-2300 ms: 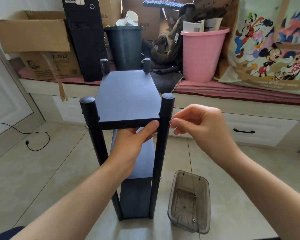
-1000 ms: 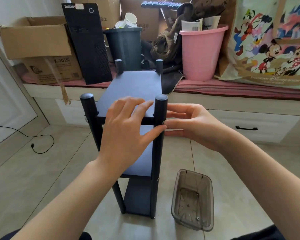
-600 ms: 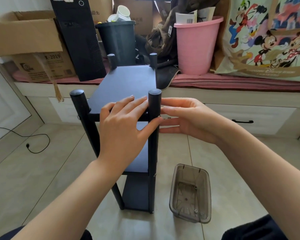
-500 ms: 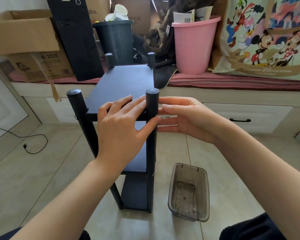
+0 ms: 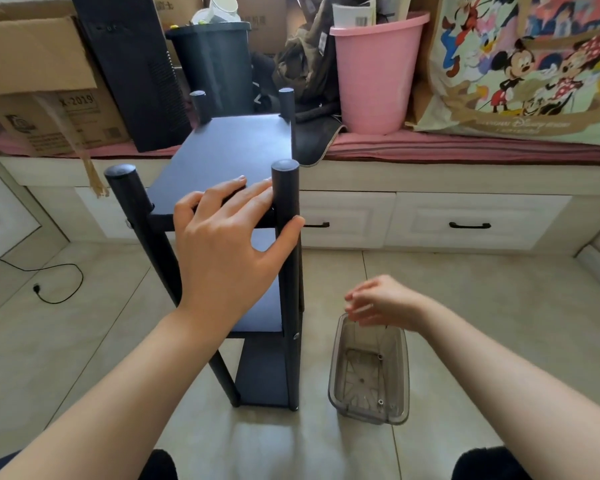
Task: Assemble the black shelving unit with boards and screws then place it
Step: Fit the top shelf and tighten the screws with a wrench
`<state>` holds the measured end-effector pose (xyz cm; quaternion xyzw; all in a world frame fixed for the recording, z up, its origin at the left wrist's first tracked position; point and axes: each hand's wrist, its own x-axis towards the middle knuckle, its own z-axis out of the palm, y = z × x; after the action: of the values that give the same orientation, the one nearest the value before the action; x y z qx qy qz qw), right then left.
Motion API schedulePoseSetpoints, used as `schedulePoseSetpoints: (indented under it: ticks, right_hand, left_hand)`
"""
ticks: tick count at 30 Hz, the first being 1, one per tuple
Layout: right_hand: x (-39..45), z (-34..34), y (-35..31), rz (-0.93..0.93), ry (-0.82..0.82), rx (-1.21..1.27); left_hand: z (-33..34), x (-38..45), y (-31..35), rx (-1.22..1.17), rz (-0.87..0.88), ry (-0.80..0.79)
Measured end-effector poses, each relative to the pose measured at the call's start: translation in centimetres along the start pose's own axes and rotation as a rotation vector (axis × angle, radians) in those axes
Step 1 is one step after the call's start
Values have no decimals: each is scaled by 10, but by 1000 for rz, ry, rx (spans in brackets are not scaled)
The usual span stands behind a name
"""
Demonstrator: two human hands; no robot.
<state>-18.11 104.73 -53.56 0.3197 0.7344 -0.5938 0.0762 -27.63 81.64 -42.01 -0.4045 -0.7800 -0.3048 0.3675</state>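
- Black shelf unit (image 5: 229, 147) stands upright on the tile floor (image 5: 499, 306).
- Left hand (image 5: 229, 244) lies flat on its top front edge, thumb against the post.
- Right hand (image 5: 378, 303), fingers curled, hovers over the clear box (image 5: 369, 372); whether it holds anything, I cannot tell.

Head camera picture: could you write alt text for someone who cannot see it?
A person's left hand rests on the top board of a black shelving unit standing on a tiled floor, thumb against its near right post. Their right hand hovers over a clear plastic tray holding a few small screws.
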Motion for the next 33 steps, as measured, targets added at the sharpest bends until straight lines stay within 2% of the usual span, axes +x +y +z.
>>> schedulePoseSetpoints:
  ticks: [5, 9, 13, 15, 18, 24, 33]
  right_hand:
    - [32, 21, 91, 258, 48, -92]
    - [57, 41, 147, 370, 55, -366]
    - [74, 55, 175, 373, -41, -719]
    - [84, 58, 185, 360, -81, -796]
    - [96, 64, 197, 329, -97, -845]
    - [109, 81, 220, 341, -22, -1004]
    - [115, 83, 235, 341, 29, -1007]
  left_hand:
    - [8, -4, 0, 35, 23, 77]
    - [13, -6, -2, 65, 48, 126]
    - [19, -6, -3, 88, 67, 167]
    - [20, -6, -4, 94, 78, 177]
    - [21, -6, -5, 105, 88, 185]
    - [24, -6, -5, 104, 95, 203]
    - [24, -7, -5, 105, 92, 194]
